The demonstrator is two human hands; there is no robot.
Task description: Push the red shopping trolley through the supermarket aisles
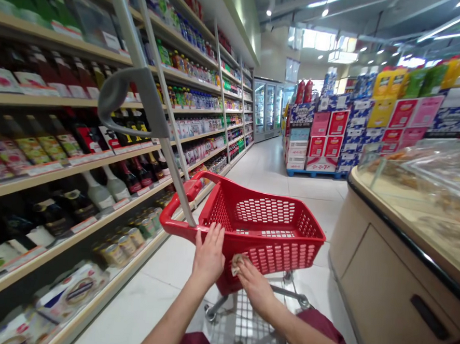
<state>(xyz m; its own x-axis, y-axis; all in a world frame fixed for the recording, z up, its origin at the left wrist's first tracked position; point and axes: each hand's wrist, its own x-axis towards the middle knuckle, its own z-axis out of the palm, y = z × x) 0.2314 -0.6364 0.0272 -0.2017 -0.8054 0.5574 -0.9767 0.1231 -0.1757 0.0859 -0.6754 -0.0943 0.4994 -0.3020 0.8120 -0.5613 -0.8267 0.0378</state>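
A red shopping cart (264, 241) with a perforated plastic basket stands in front of me. My left hand (209, 254) rests on its near rim, fingers laid over the edge and closed on it. Lower and to the right, my right hand (254, 287) presses a crumpled, light brownish cloth (238, 264) against the basket's outer side. Its fingers are bunched over the cloth and partly cover it. The basket's perforated inside shows no goods. A slanting metal pole (177, 182) with a grey plastic loop (113, 100) rises from the cart's handle end at left.
Tall shelves (94, 163) of bottles and cans line the left side. A beige counter (395, 265) with plastic-covered goods stands close on the right. Stacked drink cartons (326, 134) sit on a blue pallet (316, 173) ahead. Glass-door fridges (267, 107) are at the aisle's far end.
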